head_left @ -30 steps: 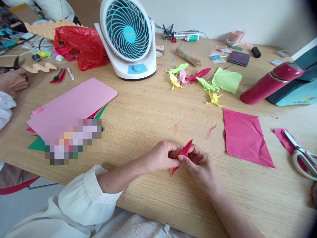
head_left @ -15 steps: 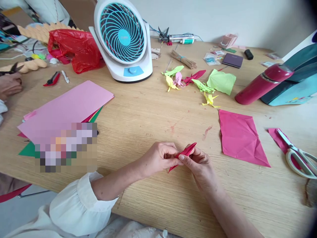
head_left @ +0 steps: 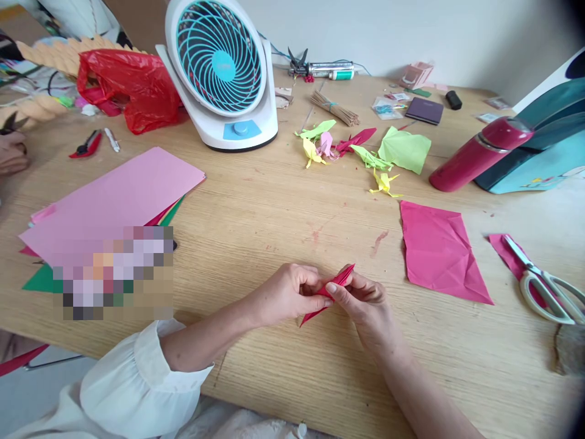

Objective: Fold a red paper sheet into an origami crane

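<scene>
Nearest: left hand (head_left: 292, 296) and right hand (head_left: 369, 305) both pinch a narrow, pointed piece of layered red paper (head_left: 339, 280) between thumbs and fingers, over the pale wood-grain table (head_left: 283, 372); cannot tell whether its lower tip touches the wood.

To the right, white-handled metal scissors (head_left: 543, 289) lie across a magenta paper strip (head_left: 506, 251). Near them, a creased, four-sided magenta paper sheet (head_left: 439, 253). To the left, a flat stack of smooth pink paper (head_left: 123, 189), green and red edges showing beneath.

Farther: a glossy, cylindrical magenta bottle (head_left: 475, 155), capped, contents hidden, next to a teal bag (head_left: 543, 143). Sharp-pointed folded paper figures (head_left: 384, 182), yellow, green, pink and red, beside a crumpled light-green sheet (head_left: 404, 149).

Beyond: thin, crinkled red plastic bag (head_left: 146, 97), contents unclear; white plastic fan (head_left: 240, 137) with turquoise spiral grille; clear packet (head_left: 388, 110) holding small blue bits; banded bundle of thin brown sticks (head_left: 336, 108).
</scene>
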Tool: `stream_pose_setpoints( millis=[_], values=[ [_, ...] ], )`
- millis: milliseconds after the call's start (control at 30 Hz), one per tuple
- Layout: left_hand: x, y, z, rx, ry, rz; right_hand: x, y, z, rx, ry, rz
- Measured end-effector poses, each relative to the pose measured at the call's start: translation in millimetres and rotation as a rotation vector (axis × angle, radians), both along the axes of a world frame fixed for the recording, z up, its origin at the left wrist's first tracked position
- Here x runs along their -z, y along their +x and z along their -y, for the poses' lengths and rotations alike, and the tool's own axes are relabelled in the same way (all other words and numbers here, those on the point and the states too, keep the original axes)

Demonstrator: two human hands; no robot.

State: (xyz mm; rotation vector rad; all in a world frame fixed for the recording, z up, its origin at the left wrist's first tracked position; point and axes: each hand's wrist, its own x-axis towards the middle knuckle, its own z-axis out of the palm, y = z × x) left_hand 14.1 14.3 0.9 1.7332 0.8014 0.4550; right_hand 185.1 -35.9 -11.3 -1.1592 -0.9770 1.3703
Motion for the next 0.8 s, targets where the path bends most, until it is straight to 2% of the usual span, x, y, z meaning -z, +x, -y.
stream_pose_setpoints(
  millis=[467, 667, 800],
  values=[
    [0.9, 1.5, 2.0, 0.015, -0.047, -0.061, -0.1, 8.3, -1.6, -0.002, 0.007, 0.107],
    [0.4, 0.2, 0.3, 0.072, -0.015, -0.061, -3.0, 9.4, -3.8, 0.087, -0.035, 0.081],
    [2.7, -2.6, -1.4, 0.096, -0.066, -0.099, -3.1, 11.3, -4.7, 0.095, -0.032, 0.092]
  ],
)
